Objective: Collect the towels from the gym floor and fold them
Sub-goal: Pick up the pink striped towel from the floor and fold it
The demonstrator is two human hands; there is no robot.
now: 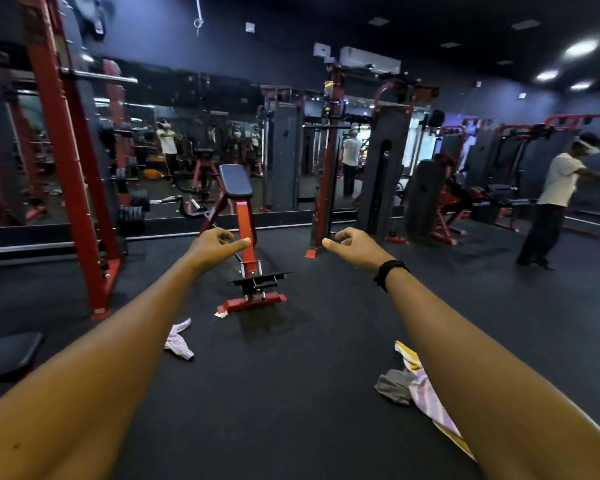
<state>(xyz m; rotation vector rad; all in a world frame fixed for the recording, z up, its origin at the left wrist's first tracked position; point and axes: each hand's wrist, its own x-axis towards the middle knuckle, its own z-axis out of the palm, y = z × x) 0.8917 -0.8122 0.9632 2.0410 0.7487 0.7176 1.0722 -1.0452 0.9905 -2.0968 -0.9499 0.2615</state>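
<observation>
The floor [291, 393] is dark rubber matting, running back to a mirrored wall [187, 140] along the far side of a dim gym with ceiling lights at the upper right. A red rack [70, 174] stands at the left, a red incline bench [245, 233] with a dark pad sits in the middle distance, and a cable machine [329, 168] rises just right of it. A person in a pale shirt [555, 199] stands far right.

Both arms stretch forward over the floor. The left hand [215, 245] and the right hand [354, 245] are held apart, fingers loosely curled, thumbs pointing toward each other, holding nothing. A black band [388, 273] circles the right wrist.

A white towel [179, 341] lies crumpled on the floor left of centre, near the bench's foot, its long axis running near to far. At the near right, a striped yellow and lilac towel [425, 393] lies stretched diagonally from far-left to near-right, partly hidden under the right forearm, with a grey towel [394, 386] bunched against its left edge.
</observation>
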